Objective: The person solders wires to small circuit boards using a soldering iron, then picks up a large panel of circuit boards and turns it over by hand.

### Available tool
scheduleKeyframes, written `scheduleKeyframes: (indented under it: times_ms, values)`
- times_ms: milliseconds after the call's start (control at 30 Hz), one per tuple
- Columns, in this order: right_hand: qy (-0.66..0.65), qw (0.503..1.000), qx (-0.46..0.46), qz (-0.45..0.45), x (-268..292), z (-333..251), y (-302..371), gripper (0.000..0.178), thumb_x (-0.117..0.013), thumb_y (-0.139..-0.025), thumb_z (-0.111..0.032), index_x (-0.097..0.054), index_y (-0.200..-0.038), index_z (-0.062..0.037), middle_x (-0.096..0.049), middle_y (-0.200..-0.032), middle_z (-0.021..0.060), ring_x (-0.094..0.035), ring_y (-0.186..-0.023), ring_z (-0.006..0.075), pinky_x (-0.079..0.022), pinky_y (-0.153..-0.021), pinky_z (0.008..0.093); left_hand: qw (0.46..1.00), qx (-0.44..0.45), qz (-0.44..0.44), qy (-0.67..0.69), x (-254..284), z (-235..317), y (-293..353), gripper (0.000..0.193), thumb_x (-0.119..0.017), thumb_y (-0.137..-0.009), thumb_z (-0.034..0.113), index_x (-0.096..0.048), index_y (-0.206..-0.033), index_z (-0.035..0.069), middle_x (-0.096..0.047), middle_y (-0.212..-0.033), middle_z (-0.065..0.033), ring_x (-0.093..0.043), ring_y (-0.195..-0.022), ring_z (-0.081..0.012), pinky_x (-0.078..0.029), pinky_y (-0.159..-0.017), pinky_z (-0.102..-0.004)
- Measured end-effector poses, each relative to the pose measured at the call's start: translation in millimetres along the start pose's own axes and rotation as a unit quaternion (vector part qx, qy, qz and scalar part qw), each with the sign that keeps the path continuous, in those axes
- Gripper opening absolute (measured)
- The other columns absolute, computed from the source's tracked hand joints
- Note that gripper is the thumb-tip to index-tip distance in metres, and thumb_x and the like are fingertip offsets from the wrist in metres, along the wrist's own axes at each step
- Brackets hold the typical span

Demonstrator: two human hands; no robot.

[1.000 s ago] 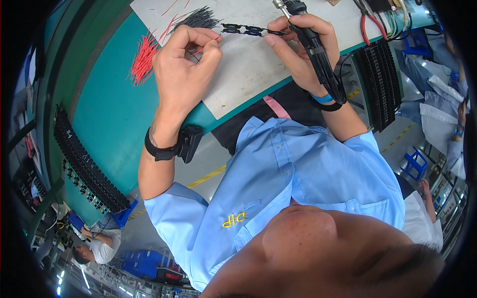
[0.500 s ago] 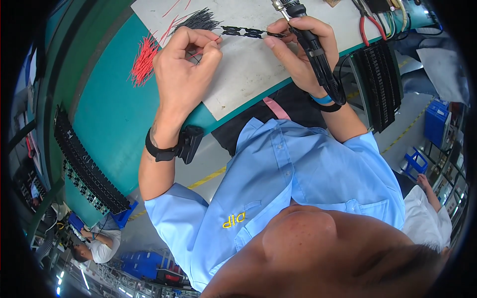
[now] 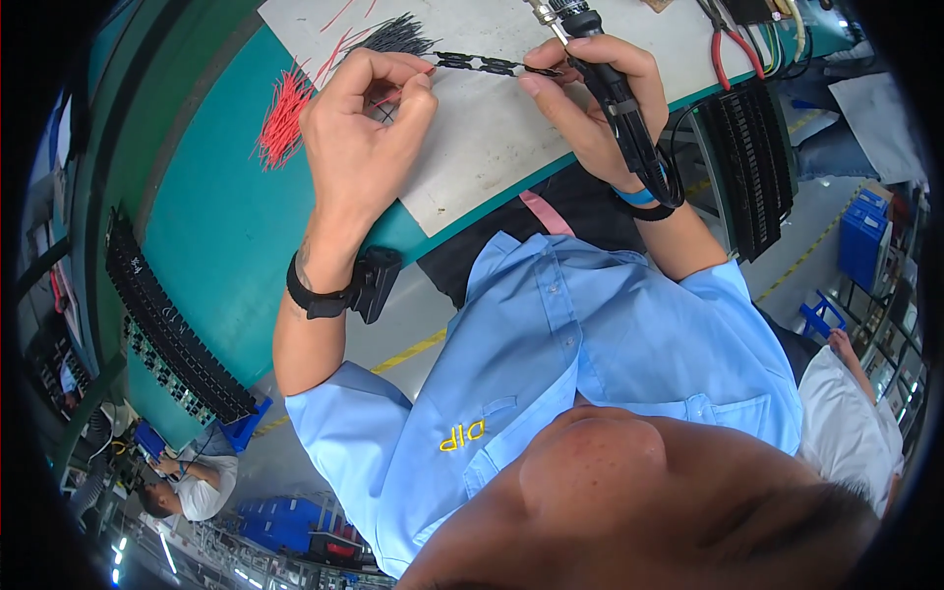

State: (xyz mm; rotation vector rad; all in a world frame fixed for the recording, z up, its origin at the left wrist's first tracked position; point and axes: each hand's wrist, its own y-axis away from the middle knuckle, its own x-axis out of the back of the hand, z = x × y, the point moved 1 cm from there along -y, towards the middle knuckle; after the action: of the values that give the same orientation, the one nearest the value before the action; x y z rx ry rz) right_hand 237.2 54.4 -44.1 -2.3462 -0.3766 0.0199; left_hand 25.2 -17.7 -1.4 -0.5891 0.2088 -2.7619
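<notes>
My left hand (image 3: 364,133) is closed, thumb and forefinger pinched at the left end of a narrow strip of small black circuit boards (image 3: 479,64). A thin red wire shows at those fingertips, and more thin wires show within the curl of the fingers. The strip's right end lies between the thumb and fingertips of my right hand (image 3: 600,113). That same hand also holds a black corded tool (image 3: 615,93) with a metal front end, which looks like a soldering iron. Beyond my left hand lie a bundle of red wires (image 3: 283,118) and a bundle of black wires (image 3: 398,37).
A pale sheet (image 3: 472,167) covers part of the green bench (image 3: 211,226). Red-handled pliers (image 3: 726,59) lie at the far right near several cables. Slotted black racks stand on the right (image 3: 752,167) and left (image 3: 177,320). Other people are in the background.
Both hands have shifted very slightly, and the strip tilts a little more down to the right. The tool in my right hand has moved slightly left. Both grips stay the same.
</notes>
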Motion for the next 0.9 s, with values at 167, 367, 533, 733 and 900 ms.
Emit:
scheduleKeyframes:
  times_ms: [167, 367, 533, 733, 900]
  values:
    - [0.002, 1.0, 0.004, 0.001, -0.9, 0.4, 0.2, 0.046, -0.084, -0.083, -0.001, -0.057, -0.12, -0.0056, -0.078, -0.096, 0.007, -0.071, -0.078, 0.0094, -0.057, -0.068, 0.0221, 0.999, -0.022, 0.004, -0.034, -1.6, 2.9, -0.2, 0.007, -0.07, -0.084, 0.004, -0.066, -0.086, -0.001, -0.077, -0.091, -0.0066, -0.07, -0.076, -0.0126, -0.058, -0.074, -0.0262]
    - [0.01, 1.0, 0.0, -0.027, 3.8, -3.1, 1.1, 0.049, -0.081, -0.084, 0.003, -0.053, -0.123, -0.0058, -0.076, -0.1, 0.0108, -0.072, -0.084, 0.0131, -0.058, -0.071, 0.0238, 0.998, -0.032, 0.015, -0.045, -2.5, 2.8, -0.2, 0.006, -0.069, -0.082, 0.004, -0.066, -0.085, -0.001, -0.077, -0.088, -0.0068, -0.07, -0.074, -0.0132, -0.058, -0.072, -0.0267]
    - [0.022, 0.996, -0.003, -0.084, 6.5, -6.3, 1.3, 0.056, -0.076, -0.086, 0.012, -0.045, -0.13, -0.0059, -0.071, -0.108, 0.0188, -0.074, -0.097, 0.0215, -0.06, -0.079, 0.0286, 0.998, -0.031, 0.015, -0.059, -2.3, 3.8, -0.2, 0.006, -0.069, -0.081, 0.003, -0.066, -0.085, 0.0, -0.077, -0.087, -0.0069, -0.07, -0.073, -0.0128, -0.057, -0.071, -0.027]
    - [-0.002, 0.999, 0.04, -0.021, -1.3, 0.0, -1.8, 0.046, -0.084, -0.082, 0.001, -0.057, -0.119, -0.0041, -0.078, -0.097, 0.0093, -0.075, -0.084, 0.0131, -0.061, -0.07, 0.0239, 0.996, -0.041, 0.026, -0.074, -3.0, 2.8, -0.7, 0.006, -0.069, -0.08, 0.003, -0.066, -0.084, 0.0, -0.076, -0.084, -0.0069, -0.07, -0.071, -0.0129, -0.057, -0.069, -0.0269]
    - [-0.002, 0.998, 0.043, -0.053, 1.6, -4.4, -2.1, 0.05, -0.082, -0.083, 0.004, -0.053, -0.122, -0.0039, -0.076, -0.101, 0.0134, -0.075, -0.09, 0.0176, -0.062, -0.075, 0.0271, 0.994, -0.057, 0.034, -0.089, -4.1, 5.9, -0.8, 0.006, -0.069, -0.08, 0.003, -0.066, -0.084, 0.0, -0.075, -0.082, -0.0069, -0.069, -0.069, -0.0131, -0.057, -0.067, -0.0267]
